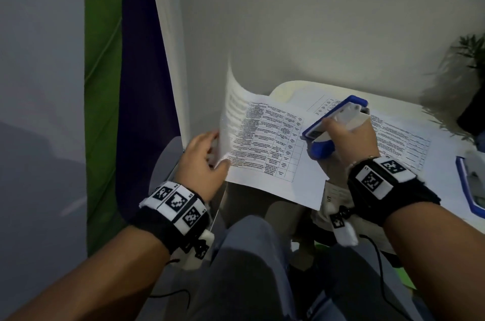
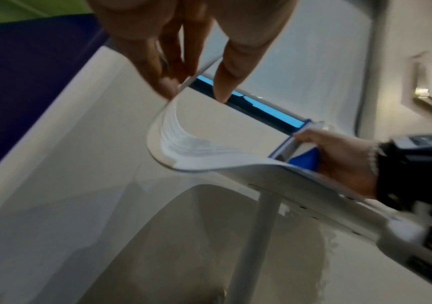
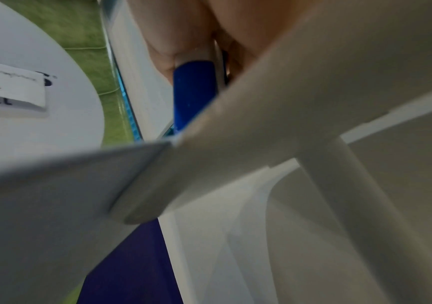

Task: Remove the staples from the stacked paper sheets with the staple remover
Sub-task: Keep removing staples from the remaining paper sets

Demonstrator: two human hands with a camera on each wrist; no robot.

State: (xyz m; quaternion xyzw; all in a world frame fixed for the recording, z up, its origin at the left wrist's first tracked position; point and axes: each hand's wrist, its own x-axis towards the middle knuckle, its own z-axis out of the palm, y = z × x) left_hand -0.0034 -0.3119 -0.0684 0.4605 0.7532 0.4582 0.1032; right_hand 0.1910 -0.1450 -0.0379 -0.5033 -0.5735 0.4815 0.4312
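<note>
Against a pale partition [image 1: 315, 32] stands a white round table [image 1: 291, 88], with a plant [image 1: 469, 58] at its far right and a second blue-edged device [image 1: 469, 181] lying at the right edge of the view. Across the table's near side lie the stacked paper sheets [image 1: 262, 142], printed with tables. Their right part rests flat on the tabletop, while their left part hangs past the rim over the person's lap. The left hand [image 1: 202, 160] has that overhanging edge pinched between thumb and fingers [image 2: 157, 67] and bends it upward, so the sheets fan apart in a curl. This likely puts tension on the stack and steadies it against the tool's pull. The right hand [image 1: 351, 137] is curled tight round the blue-and-white staple remover [image 1: 338, 117], thumb along its top. It sets the tool on the top sheet where the paper has the table underneath, which gives the squeeze something firm to work against. The tool's nose points away from the person, toward the far edge of the stack. No staple can be made out, and the right wrist view is too blurred to show whether the tool has bitten one, so I judge the extraction to be in hand but unconfirmed.
</note>
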